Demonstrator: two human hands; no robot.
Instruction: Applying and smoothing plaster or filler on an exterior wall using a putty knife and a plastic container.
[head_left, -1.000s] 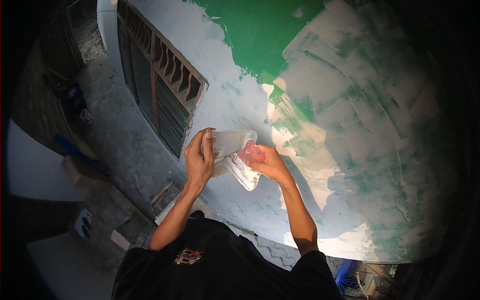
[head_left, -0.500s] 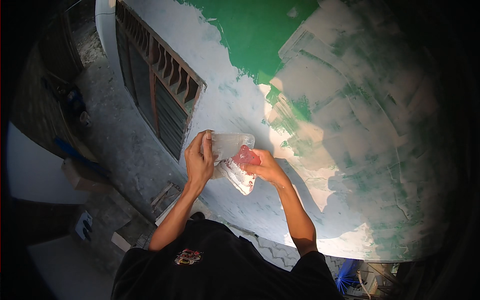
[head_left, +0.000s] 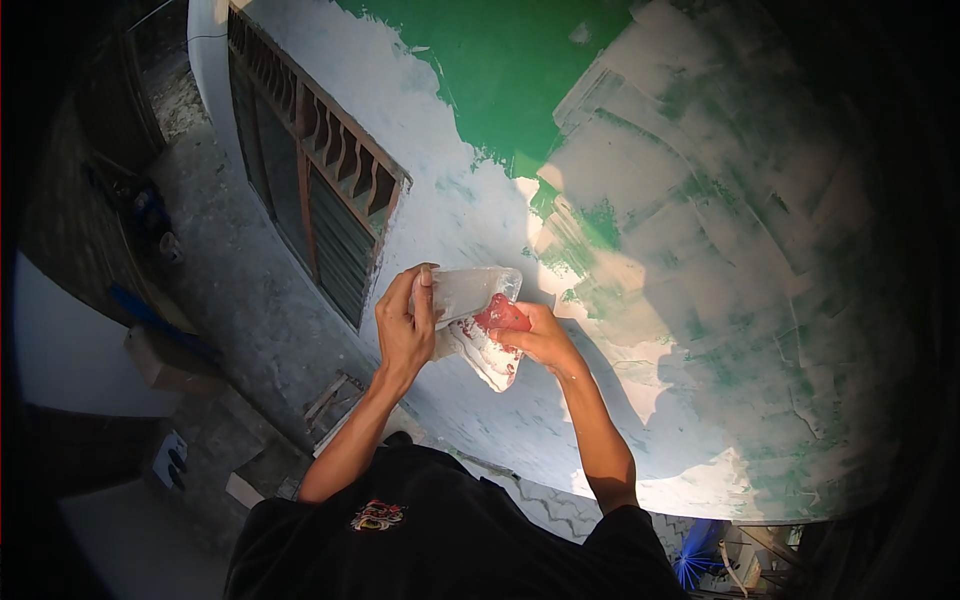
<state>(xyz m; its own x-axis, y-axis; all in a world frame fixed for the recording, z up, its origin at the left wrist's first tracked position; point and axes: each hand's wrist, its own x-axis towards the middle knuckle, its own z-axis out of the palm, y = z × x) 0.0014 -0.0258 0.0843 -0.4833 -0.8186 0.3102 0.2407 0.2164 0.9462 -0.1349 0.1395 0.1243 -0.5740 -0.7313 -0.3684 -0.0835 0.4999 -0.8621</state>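
My left hand (head_left: 404, 328) grips a translucent plastic tub (head_left: 465, 290) by its left end, the thumb over the rim. The tub is tilted, and white putty (head_left: 488, 362) coats its inner side. In my right hand (head_left: 548, 342) is a red putty scraper (head_left: 506, 314), pinched between thumb and fingers and smeared with white. The scraper sits at the tub's opening, against the putty as far as I can see. Both hands are held in front of the wall (head_left: 470, 215), which is green with broad patches of whitish filler.
A brown wooden window frame (head_left: 345, 140) with a slatted vent is set in the wall to the left. Further left, a cardboard box (head_left: 170, 360) stands along the concrete ground (head_left: 235, 240). Something blue and spiky (head_left: 692, 565) lies at the lower right, near sticks.
Both hands, with the tub and scraper, have shifted slightly to the right in the picture. The tub's upper side has tipped a little. Each hand keeps its hold.
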